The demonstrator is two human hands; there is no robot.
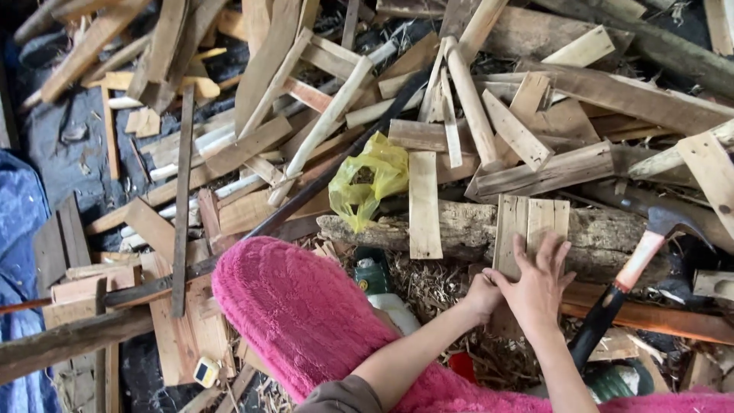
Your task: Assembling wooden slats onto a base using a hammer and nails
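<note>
A pale wooden board [529,220] made of narrow slats stands upright against a rough log [459,223]. My right hand [539,287] lies flat on the board's lower face with its fingers spread. My left hand [482,294] is curled around the board's lower left edge. A pink fuzzy cloth [306,313] covers my lap below both arms. A hatchet [638,264] with a red and white handle leans just right of my right hand, its dark head [673,222] resting on the log.
Loose planks and offcuts [474,115] are heaped all across the back. A yellow plastic bag [368,180] sits on the log's left end. A long dark bar [336,164] runs diagonally. A green bottle [372,277] and blue tarp [19,229] lie left.
</note>
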